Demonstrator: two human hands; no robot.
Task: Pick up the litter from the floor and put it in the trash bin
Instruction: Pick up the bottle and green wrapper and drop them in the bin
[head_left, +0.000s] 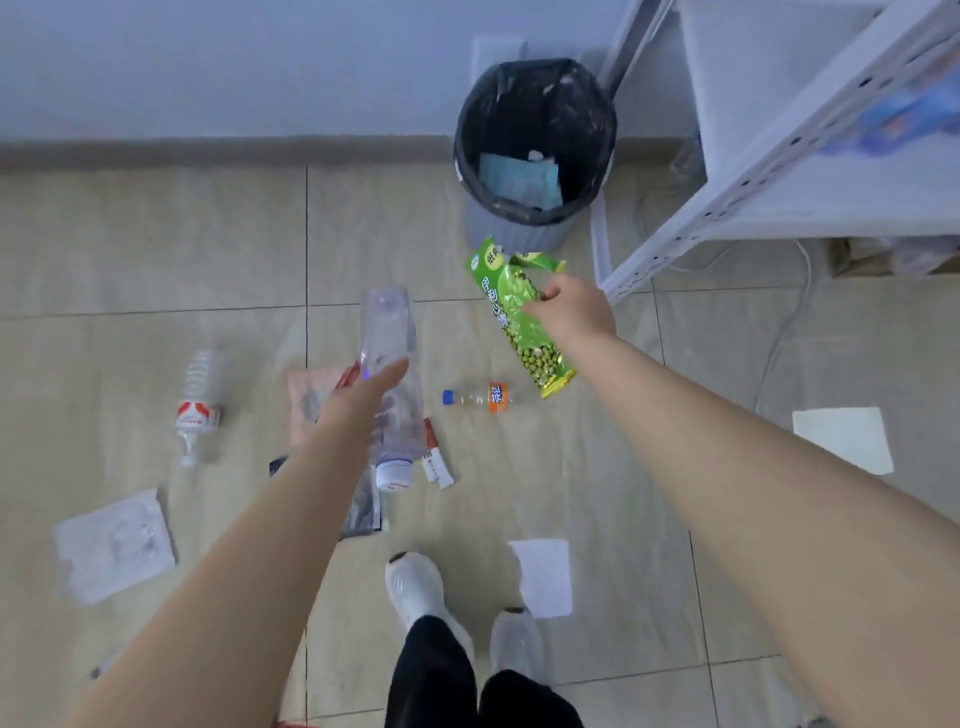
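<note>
My right hand (571, 309) grips a green pea snack bag (519, 317) and holds it in the air just in front of the grey trash bin (519, 234), which has a black liner and some waste inside. A clear plastic bottle (392, 364) is held in my left hand (363, 397), with its white cap pointing down toward me. On the tiled floor lie a small bottle with an orange label (480, 397), a clear bottle with a red label (197, 402), a pink wrapper (311, 395), a red and white sachet (434, 460) and white paper pieces (545, 577).
A white metal shelf rack (779, 156) stands right of the bin, with cables on the floor beneath. More paper lies at the left (114, 545) and at the right (844, 439). My feet in white shoes (415, 587) stand at the bottom centre. The wall runs behind the bin.
</note>
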